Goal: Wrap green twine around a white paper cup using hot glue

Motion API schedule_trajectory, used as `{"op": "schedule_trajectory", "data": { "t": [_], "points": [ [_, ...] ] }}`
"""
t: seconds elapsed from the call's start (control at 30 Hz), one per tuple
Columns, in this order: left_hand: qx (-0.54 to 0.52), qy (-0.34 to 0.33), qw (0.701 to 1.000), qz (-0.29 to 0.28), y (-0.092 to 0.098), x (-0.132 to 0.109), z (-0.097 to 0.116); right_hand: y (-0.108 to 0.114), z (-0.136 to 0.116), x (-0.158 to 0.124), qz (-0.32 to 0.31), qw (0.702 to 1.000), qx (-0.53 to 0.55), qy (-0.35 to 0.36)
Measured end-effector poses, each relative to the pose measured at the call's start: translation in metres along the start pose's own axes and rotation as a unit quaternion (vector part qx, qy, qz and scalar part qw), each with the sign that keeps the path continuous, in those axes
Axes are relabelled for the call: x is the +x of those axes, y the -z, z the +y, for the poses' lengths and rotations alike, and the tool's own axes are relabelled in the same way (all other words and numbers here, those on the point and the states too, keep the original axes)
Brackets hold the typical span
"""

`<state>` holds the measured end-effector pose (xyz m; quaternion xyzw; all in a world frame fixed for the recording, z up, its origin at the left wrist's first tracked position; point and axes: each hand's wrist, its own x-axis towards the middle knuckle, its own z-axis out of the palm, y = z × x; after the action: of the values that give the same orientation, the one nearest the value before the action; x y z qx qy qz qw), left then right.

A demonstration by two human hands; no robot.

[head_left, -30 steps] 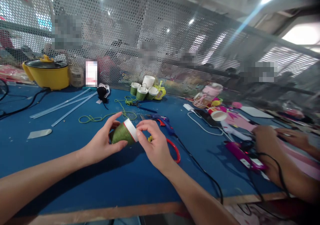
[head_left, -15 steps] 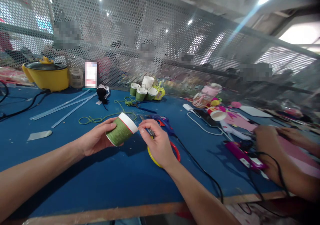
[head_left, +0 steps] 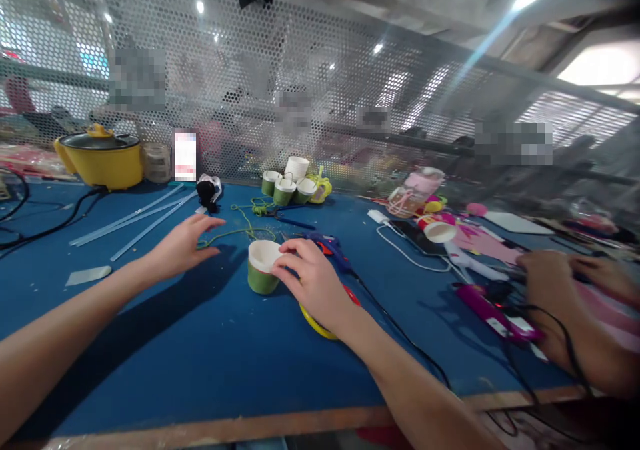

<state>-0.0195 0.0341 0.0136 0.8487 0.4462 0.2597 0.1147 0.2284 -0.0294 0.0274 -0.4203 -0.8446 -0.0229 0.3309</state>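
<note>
A paper cup with a green wrapped side and a white rim stands upright on the blue table. My right hand pinches its right rim between thumb and fingers. To the left of the cup, my left hand hovers with thumb and fingers apart and nothing between them. Under my right hand lie scissors with a yellow and red handle, mostly covered. A blue glue gun rests just behind that hand. Loose green yarn trails over the table behind the cup.
Several green-sided cups stand at the back by the perforated metal screen. Clear glue sticks and a yellow electric pot are on the left. Rightward are a phone, a purple power strip and a co-worker's hands.
The cup has gone from tilted in my left hand to upright on the table. My left hand has let go and moved left. My right hand stays at the rim.
</note>
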Motion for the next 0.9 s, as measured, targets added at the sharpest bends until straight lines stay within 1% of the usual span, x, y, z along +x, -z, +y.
{"op": "schedule_trajectory", "data": {
  "t": [0.03, 0.13, 0.2, 0.27, 0.37, 0.43, 0.5, 0.57, 0.63, 0.7, 0.77, 0.8, 0.83, 0.87, 0.9],
  "points": [
    [0.067, 0.029, 0.997, -0.01, 0.006, 0.004, -0.006, 0.001, 0.001, 0.002, -0.004, 1.0, 0.0, -0.005],
    [0.115, 0.05, 0.991, -0.047, 0.015, 0.011, -0.019, 0.001, 0.001, 0.009, -0.018, 0.999, 0.03, -0.021],
    [0.132, 0.052, 0.987, -0.074, 0.014, 0.013, -0.023, -0.001, -0.001, 0.012, -0.018, 0.999, 0.036, -0.009],
    [0.15, 0.058, 0.983, -0.092, 0.01, 0.014, -0.026, -0.003, -0.003, 0.013, -0.022, 0.999, 0.028, 0.021],
    [0.169, 0.076, 0.976, -0.116, 0.004, 0.014, -0.03, -0.005, -0.004, 0.013, -0.042, 0.997, 0.046, 0.042],
    [0.176, 0.086, 0.971, -0.137, 0.003, 0.015, -0.031, -0.001, -0.001, 0.014, -0.043, 0.996, 0.079, 0.025],
    [0.179, 0.091, 0.967, -0.155, 0.004, 0.018, -0.032, 0.006, 0.004, 0.018, -0.025, 0.995, 0.095, -0.003],
    [0.179, 0.089, 0.966, -0.165, 0.009, 0.023, -0.031, 0.013, 0.01, 0.024, 0.002, 0.996, 0.084, -0.04],
    [0.176, 0.083, 0.968, -0.16, 0.015, 0.029, -0.026, 0.019, 0.013, 0.027, 0.012, 0.994, 0.076, -0.076],
    [0.171, 0.072, 0.973, -0.138, 0.022, 0.033, -0.017, 0.021, 0.01, 0.027, -0.012, 0.992, 0.095, -0.088],
    [0.152, 0.046, 0.98, -0.122, 0.027, 0.034, -0.004, 0.019, 0.002, 0.024, -0.06, 0.989, 0.116, -0.067],
    [0.122, 0.019, 0.984, -0.13, 0.028, 0.032, 0.003, 0.016, -0.002, 0.022, -0.086, 0.988, 0.117, -0.054],
    [0.036, -0.022, 0.987, -0.157, 0.028, 0.03, 0.01, 0.013, -0.006, 0.02, -0.107, 0.987, 0.113, -0.044],
    [-0.045, -0.049, 0.978, -0.198, 0.026, 0.027, 0.016, 0.009, -0.009, 0.018, -0.124, 0.986, 0.108, -0.039],
    [-0.108, -0.061, 0.964, -0.235, 0.023, 0.024, 0.02, 0.004, -0.01, 0.017, -0.132, 0.985, 0.108, -0.039]
  ]
}}
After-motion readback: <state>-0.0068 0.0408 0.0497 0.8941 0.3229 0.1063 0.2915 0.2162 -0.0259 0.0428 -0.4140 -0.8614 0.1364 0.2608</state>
